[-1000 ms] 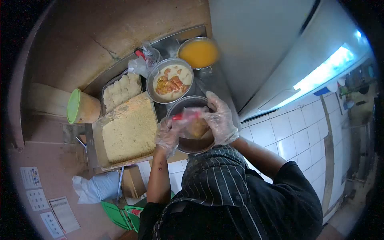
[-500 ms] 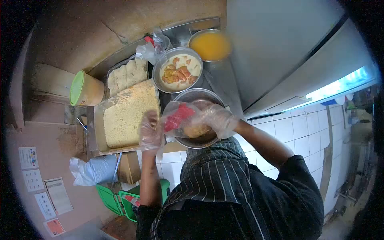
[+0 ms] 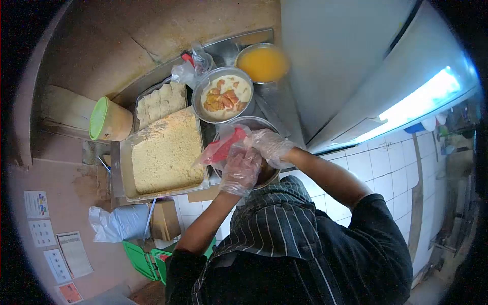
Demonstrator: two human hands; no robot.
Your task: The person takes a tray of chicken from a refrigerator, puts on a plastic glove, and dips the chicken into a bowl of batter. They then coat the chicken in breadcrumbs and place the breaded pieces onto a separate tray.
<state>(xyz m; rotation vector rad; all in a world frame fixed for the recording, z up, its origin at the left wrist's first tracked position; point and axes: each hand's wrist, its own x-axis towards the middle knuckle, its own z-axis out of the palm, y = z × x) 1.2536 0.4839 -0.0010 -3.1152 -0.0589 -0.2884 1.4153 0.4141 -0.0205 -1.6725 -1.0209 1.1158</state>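
Both my hands wear clear plastic gloves and meet over a metal bowl (image 3: 258, 122) close to my apron. Between them is a clear plastic bag with red print (image 3: 223, 147), its loose end sticking out to the left. My left hand (image 3: 241, 170) is closed at the bag's lower side. Gripping the bag from the right is my right hand (image 3: 272, 147), fingers bent. Most of the bowl's inside is hidden by the hands; a little brownish content shows. Just beyond stands a bowl of raw meat pieces in creamy liquid (image 3: 227, 95).
To the left lies a large tray of pale crumbs (image 3: 168, 152), with a tray of coated pieces (image 3: 161, 104) behind. A lidded tub (image 3: 109, 119) stands far left. At the back is a bowl of orange-yellow liquid (image 3: 263, 63). A fridge (image 3: 351, 66) borders the right.
My left hand has moved right from the crumb tray's edge to the bag, joining my right hand. The bag has bunched up, and more of it now covers the near bowl.
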